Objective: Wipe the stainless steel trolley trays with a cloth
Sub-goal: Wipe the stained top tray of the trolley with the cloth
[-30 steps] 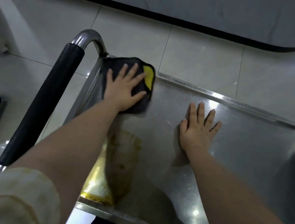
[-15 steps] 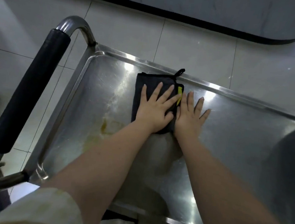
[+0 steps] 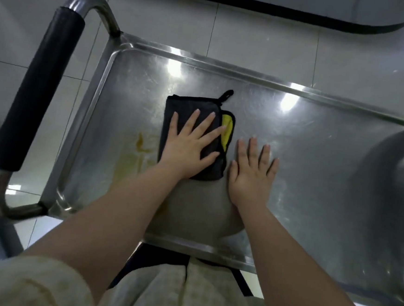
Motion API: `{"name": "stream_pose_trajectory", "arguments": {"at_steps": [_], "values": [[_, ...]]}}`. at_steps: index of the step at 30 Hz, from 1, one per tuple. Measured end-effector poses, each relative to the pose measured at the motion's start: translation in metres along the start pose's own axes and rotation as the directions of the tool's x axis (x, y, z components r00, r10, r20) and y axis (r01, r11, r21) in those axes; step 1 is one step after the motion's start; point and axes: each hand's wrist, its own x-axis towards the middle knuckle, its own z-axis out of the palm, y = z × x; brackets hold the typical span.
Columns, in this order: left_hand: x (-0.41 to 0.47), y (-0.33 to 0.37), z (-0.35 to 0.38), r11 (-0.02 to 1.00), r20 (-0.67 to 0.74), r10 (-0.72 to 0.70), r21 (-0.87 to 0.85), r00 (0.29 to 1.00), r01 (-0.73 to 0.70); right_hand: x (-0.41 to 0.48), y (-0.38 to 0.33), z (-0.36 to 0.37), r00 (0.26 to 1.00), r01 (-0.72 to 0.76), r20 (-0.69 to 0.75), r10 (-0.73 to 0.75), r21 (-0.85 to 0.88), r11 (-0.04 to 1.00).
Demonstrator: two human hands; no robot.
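**top tray part-wiped, stain not yet reached**

the left hand [image 3: 189, 149] lies flat on a dark folded cloth [image 3: 184, 103] with a yellow inner face. its fingers are spread wide and straight, pressing down rather than gripping. the cloth sits at centre frame on the stainless steel trolley tray [image 3: 317, 149], with its small hanging loop pointing to the upper edge. the right hand [image 3: 252, 171] lies just right of the cloth, palm down on bare steel, fingers straight and slightly fanned, holding nothing.

a yellow-brown smeared stain [image 3: 141, 145] marks the tray just left of the cloth, with a fainter trail running toward the lower frame. the black foam-sleeved push handle [image 3: 37, 86] stands at left frame.

judgement: wiping is under way and the soiled patch is uncleaned.

risks noted:
- the cloth is held by flat pressure alone, so a fast stroke could let the hand slide over it or unfold the yellow flap.
- dragging through the stain could spread residue across wiped steel if the cloth face is not changed.
- the bare right palm may leave marks on the tray.
- leaning on the tray could roll the trolley. its wheels are not in view.
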Motion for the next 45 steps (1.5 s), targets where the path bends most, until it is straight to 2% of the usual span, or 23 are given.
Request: {"name": "stream_pose_trajectory", "arguments": {"at_steps": [2,4,7,11,13,16,18,21,24,27,30,33,36,39,42,45], "values": [[-0.036,-0.037,0.006,0.998,-0.021,-0.055,0.008,0.998,0.056,0.002,0.001,0.000,1.000,-0.011,0.015,0.011,0.014,1.000],[-0.068,-0.084,0.008,0.981,-0.047,-0.195,-0.019,0.980,0.194,0.002,-0.001,0.001,1.000,-0.014,0.016,0.014,0.022,1.000],[-0.095,-0.131,0.005,0.930,-0.010,-0.367,-0.034,0.930,0.366,-0.003,-0.005,0.003,1.000,-0.009,0.016,0.009,0.019,1.000],[-0.091,-0.120,0.009,0.917,-0.019,-0.399,0.003,0.917,0.399,-0.006,-0.009,0.003,0.999,-0.022,0.031,0.023,-0.010,1.000],[-0.080,-0.093,0.009,0.941,-0.029,-0.339,-0.011,0.940,0.339,-0.006,-0.008,0.001,0.999,-0.021,0.027,0.021,-0.011,1.000],[-0.052,-0.026,0.012,0.994,-0.019,-0.106,-0.001,0.994,0.106,-0.004,-0.008,-0.002,1.000,-0.010,0.014,0.010,-0.001,1.000],[-0.040,0.022,0.014,1.000,-0.010,0.008,0.007,1.000,-0.008,-0.005,-0.007,-0.004,1.000,0.006,0.002,-0.006,-0.007,1.000],[-0.035,0.051,0.016,0.999,-0.036,0.025,-0.025,0.999,-0.026,-0.004,-0.003,-0.003,1.000,0.011,0.018,-0.011,-0.011,1.000],[-0.044,0.026,0.017,0.999,-0.057,0.050,-0.020,0.997,-0.051,-0.003,-0.003,-0.002,1.000,0.014,0.016,-0.013,-0.008,1.000],[-0.067,-0.029,0.016,0.990,-0.078,-0.138,-0.050,0.987,0.134,-0.002,-0.002,-0.001,1.000,0.008,0.029,-0.008,0.002,1.000],[-0.099,-0.103,0.013,0.934,-0.055,-0.353,-0.075,0.934,0.349,-0.001,-0.002,-0.001,0.999,0.009,0.033,-0.009,-0.001,1.000],[-0.121,-0.145,0.010,0.893,-0.021,-0.449,-0.059,0.894,0.447,-0.003,-0.005,-0.001,0.999,-0.001,0.038,0.002,-0.014,1.000],[-0.118,-0.132,0.013,0.872,-0.038,-0.489,-0.046,0.872,0.487,-0.003,-0.007,-0.003,0.999,-0.005,0.046,0.006,-0.036,0.999],[-0.097,-0.082,0.013,0.905,-0.051,-0.422,-0.077,0.905,0.418,-0.004,-0.008,-0.005,0.998,-0.011,0.063,0.014,-0.042,0.999],[-0.072,-0.007,0.017,0.984,-0.021,-0.178,-0.033,0.984,0.177,-0.001,-0.004,-0.010,0.996,0.025,0.082,-0.027,0.020,0.999],[-0.058,0.045,0.020,0.999,-0.025,-0.038,-0.005,0.999,0.038,-0.007,0.018,-0.019,0.993,0.069,0.089,-0.081,0.134,0.989]]}}
